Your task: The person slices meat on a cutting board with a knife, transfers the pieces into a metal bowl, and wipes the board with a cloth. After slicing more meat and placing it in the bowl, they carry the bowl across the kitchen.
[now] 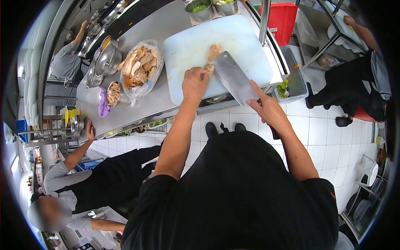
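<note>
My right hand is clenched around the handle of the cleaver, its blade lying over the white cutting board on the table. My left hand presses the piece of meat, which sits just beyond its grip and touches, I think, the blade's far edge.

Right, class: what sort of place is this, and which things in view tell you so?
Most likely a commercial kitchen. A long steel counter carries a white cutting board, a bag of cooked meat and metal pots. The right hand holds a cleaver.

bare board right, post beyond
</note>
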Demonstrator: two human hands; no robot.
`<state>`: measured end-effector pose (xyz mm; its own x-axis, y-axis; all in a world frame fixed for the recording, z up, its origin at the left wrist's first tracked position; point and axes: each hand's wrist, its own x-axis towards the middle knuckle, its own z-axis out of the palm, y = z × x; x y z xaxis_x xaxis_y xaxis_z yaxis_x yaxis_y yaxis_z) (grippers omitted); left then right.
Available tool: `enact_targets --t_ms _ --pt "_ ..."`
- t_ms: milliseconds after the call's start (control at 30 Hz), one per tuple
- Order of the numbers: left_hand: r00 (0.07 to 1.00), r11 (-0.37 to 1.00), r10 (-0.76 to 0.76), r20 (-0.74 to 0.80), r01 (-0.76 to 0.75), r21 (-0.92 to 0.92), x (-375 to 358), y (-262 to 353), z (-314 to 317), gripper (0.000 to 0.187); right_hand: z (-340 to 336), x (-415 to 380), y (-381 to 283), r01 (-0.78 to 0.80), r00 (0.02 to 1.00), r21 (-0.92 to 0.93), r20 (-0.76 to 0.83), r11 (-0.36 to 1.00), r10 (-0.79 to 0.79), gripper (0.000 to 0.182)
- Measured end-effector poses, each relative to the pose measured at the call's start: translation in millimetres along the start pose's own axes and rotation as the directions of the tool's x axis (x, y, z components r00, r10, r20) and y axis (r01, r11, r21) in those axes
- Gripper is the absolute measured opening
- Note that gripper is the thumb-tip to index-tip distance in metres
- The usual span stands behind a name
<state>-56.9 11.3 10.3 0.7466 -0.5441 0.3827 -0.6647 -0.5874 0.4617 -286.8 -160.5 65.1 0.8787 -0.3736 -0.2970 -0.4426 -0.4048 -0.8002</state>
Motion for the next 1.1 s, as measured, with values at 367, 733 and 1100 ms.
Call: enact_targets --t_ms 367,733,1100 --pt "1.000 0.998 -0.002 0.011 0.003 -0.069 -7.5 1.9 -2.4 0.013 30.0 89.4 -34.8 0.118 0.992 -0.301 -0.006 0.946 -0.126 0.071" --pt "0.983 0.986 -0.023 -0.184 -0.008 -0.169 -22.5 -8.6 17.4 0.012 44.4 59.2 -43.7 0.240 0.954 -0.537 -0.024 0.809 -0.300 0.073" --pt "0.983 0.981 -0.135 -0.125 0.115 -0.156 -14.8 4.8 9.3 0.026 -12.7 15.2 -32.5 0.136 0.935 -0.514 -0.216 0.847 -0.282 0.077"
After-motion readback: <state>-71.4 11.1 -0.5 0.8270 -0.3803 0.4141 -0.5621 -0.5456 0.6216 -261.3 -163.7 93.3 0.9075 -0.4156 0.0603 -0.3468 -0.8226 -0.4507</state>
